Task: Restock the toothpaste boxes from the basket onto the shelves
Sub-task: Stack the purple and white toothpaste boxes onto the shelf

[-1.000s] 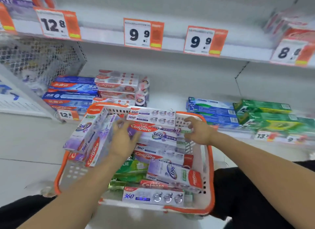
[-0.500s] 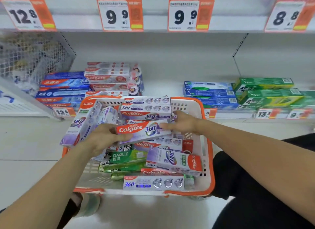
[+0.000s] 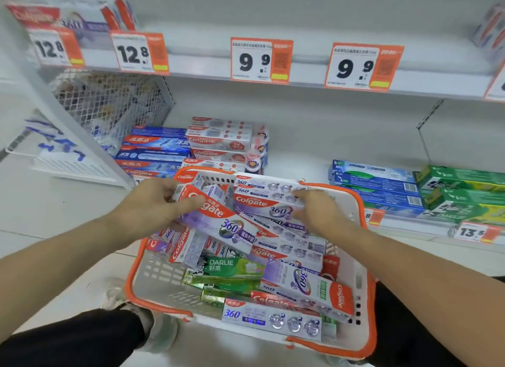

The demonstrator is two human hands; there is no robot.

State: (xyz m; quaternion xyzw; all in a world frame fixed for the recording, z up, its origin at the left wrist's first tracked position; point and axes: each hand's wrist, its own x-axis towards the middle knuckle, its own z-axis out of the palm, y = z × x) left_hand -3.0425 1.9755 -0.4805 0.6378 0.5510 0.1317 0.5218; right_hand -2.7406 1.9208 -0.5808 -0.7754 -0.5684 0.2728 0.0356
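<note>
A white basket with an orange rim (image 3: 366, 306) sits on the floor in front of the shelves, full of toothpaste boxes. My left hand (image 3: 153, 205) grips the red end of a purple Colgate 360 box (image 3: 226, 224), which lies tilted over the pile. My right hand (image 3: 317, 211) rests its fingers on the right end of another Colgate 360 box (image 3: 262, 205) at the basket's far side. Green Darlie boxes (image 3: 232, 268) and several more Colgate boxes lie lower in the basket.
The bottom shelf holds blue and white Colgate stacks (image 3: 191, 151) at left and blue and green boxes (image 3: 426, 192) at right, with a bare gap (image 3: 297, 159) between. Price tags (image 3: 261, 59) hang on the shelf above. A wire mesh divider (image 3: 109, 104) stands at left.
The view tilted up and nearer. My left hand moved from the basket's left boxes onto the purple Colgate 360 box and lifted its end. My right hand stayed at the far right box.
</note>
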